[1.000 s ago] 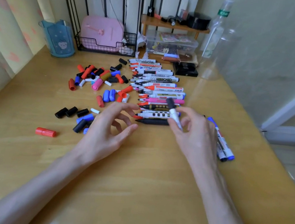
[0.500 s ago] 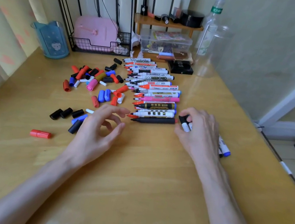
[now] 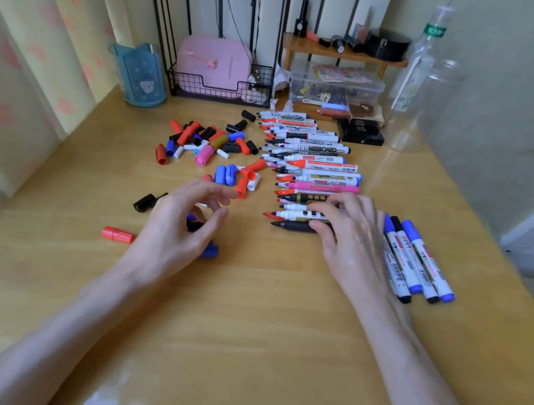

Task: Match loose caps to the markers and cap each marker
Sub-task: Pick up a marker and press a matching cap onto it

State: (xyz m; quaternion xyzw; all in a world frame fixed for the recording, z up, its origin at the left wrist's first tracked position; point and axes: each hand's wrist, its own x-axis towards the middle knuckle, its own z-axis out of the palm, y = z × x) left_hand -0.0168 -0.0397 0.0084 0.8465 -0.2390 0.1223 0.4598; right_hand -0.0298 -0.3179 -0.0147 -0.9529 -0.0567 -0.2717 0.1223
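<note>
wooden table (image 3: 240,336): yellow-brown, glossy; carried all the task items.
uncapped markers (image 3: 314,171): one row running from the back toward the near edge, barrels side by side, tips pointing left; mostly white barrels, one pink, a few black; tips red, black and pink.
loose caps (image 3: 205,142): scattered heap left of the row; red, blue, black, white and one pink; a few lay nearer, under and around the left hand.
red cap (image 3: 117,235): lay alone, left of the left hand.
capped markers (image 3: 418,261): small group just right of the right hand; white barrels, blue and black caps pointing away.
left hand (image 3: 180,224): hovered over blue and black caps; fingers loosely curved, thumb and forefinger apart, nothing gripped.
right hand (image 3: 352,245): fingertips lay on the nearest barrels of the row, thumb against the black marker (image 3: 293,226); whether it gripped one could not be told.
wire basket (image 3: 206,89): at the back edge; held a pink case (image 3: 213,64).
clear box (image 3: 370,95): under a small shelf (image 3: 314,50); held mixed small items, too small to identify.
blue cup (image 3: 142,78): back left; contents not visible.
</note>
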